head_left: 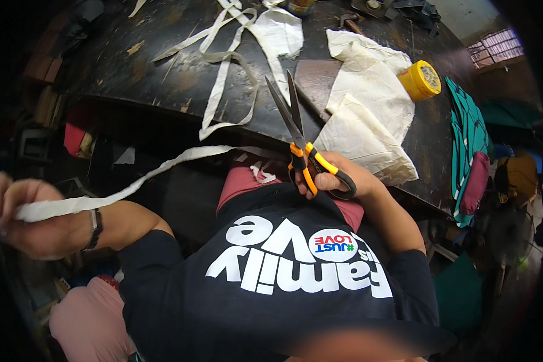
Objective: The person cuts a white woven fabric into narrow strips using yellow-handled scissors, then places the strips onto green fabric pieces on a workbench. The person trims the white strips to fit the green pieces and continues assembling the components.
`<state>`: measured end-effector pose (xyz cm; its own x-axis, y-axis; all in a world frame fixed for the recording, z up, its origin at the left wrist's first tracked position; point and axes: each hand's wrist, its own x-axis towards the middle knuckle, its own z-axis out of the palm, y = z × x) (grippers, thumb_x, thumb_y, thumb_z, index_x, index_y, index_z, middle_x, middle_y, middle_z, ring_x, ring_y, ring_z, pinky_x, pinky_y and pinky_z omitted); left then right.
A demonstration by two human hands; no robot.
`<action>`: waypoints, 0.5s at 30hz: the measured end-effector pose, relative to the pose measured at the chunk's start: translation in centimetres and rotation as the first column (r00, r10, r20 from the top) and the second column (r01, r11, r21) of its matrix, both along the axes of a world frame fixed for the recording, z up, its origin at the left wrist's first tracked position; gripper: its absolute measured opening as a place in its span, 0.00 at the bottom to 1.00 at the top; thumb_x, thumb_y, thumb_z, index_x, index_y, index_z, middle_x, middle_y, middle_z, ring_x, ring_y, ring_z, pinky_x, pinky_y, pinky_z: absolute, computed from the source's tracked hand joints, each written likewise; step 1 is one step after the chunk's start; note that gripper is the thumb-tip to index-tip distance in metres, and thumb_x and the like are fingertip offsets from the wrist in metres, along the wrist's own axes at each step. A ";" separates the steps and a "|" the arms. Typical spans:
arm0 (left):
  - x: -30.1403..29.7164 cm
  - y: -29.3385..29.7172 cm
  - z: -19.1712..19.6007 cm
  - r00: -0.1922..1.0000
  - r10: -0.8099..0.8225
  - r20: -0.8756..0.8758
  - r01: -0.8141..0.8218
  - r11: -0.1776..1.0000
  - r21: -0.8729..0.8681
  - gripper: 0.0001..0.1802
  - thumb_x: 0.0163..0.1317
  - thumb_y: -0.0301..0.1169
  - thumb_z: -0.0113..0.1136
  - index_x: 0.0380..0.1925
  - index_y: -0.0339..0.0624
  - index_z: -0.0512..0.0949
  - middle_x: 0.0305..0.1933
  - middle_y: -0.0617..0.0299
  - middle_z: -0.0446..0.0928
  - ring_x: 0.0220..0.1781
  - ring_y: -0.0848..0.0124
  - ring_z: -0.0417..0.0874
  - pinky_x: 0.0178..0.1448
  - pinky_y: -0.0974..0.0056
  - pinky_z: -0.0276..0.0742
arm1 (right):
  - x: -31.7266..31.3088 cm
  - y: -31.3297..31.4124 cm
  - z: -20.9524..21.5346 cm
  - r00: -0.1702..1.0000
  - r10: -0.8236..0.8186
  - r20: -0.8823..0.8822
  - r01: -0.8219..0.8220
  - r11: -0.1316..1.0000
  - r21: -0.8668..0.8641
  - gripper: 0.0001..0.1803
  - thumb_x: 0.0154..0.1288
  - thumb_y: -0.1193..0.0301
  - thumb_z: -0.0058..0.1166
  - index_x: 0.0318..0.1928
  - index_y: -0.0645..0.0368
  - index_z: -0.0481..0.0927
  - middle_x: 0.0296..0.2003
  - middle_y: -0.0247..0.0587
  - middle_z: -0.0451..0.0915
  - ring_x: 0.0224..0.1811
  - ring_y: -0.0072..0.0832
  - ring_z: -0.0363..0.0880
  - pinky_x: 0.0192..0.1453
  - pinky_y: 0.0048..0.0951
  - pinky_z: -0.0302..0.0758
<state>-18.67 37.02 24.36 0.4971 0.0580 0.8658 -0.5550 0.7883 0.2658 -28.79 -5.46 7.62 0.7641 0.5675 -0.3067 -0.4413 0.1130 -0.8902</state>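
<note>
My left hand (33,220) is out at the far left, its fingers closed on one end of a long white cloth strip (136,184). From there the strip runs right across my lap toward the table's near edge. My right hand (347,175) grips a pair of scissors (295,130) with orange and black handles. Their blades point up and away from me, slightly parted, over the table's edge. No cloth shows between the blades. Small white scraps (261,172) lie on my lap, just left of the scissors.
On the dark worn table (127,66) lie tangled white strips (229,54). A cream cloth piece (368,84) hangs over its near edge, with a yellow tub (419,81) beside it. Green folded cloth (466,136) is at the right. A pink bundle (90,320) sits at lower left.
</note>
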 end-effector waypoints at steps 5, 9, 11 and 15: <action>-1.1 -10.6 -10.6 0.777 0.607 -0.164 -0.230 0.517 0.824 0.19 0.60 0.14 0.62 0.53 0.35 0.80 0.47 0.56 0.82 0.41 0.71 0.86 0.46 0.71 0.84 | -0.7 1.0 -0.9 0.999 0.051 0.001 -0.051 0.995 -0.087 0.28 0.62 0.52 0.64 0.50 0.63 0.75 0.34 0.34 0.76 0.34 0.22 0.76 0.42 0.25 0.76; 0.1 -15.2 -16.3 0.861 0.281 -0.424 0.208 0.566 0.798 0.16 0.60 0.15 0.64 0.50 0.35 0.81 0.49 0.59 0.82 0.45 0.75 0.84 0.48 0.70 0.84 | -1.3 0.5 -1.4 0.998 0.035 -0.057 -0.048 0.969 -0.244 0.32 0.60 0.47 0.64 0.49 0.63 0.74 0.33 0.39 0.78 0.35 0.24 0.78 0.42 0.24 0.76; -0.2 -16.0 -17.5 0.821 0.279 -0.498 0.295 0.539 0.789 0.14 0.62 0.16 0.63 0.48 0.35 0.82 0.48 0.61 0.82 0.45 0.76 0.84 0.47 0.71 0.83 | -1.7 0.2 -1.6 0.996 0.027 -0.088 -0.052 0.955 -0.293 0.30 0.61 0.49 0.65 0.48 0.63 0.74 0.33 0.39 0.78 0.35 0.24 0.78 0.41 0.24 0.76; -0.9 -16.6 -18.8 0.824 0.230 -0.517 0.316 0.570 0.758 0.12 0.63 0.16 0.61 0.46 0.34 0.82 0.47 0.61 0.82 0.44 0.77 0.83 0.46 0.72 0.82 | -2.1 -0.1 -1.9 0.995 0.033 -0.093 -0.060 0.949 -0.309 0.37 0.64 0.50 0.63 0.62 0.64 0.72 0.34 0.33 0.76 0.33 0.20 0.75 0.39 0.22 0.74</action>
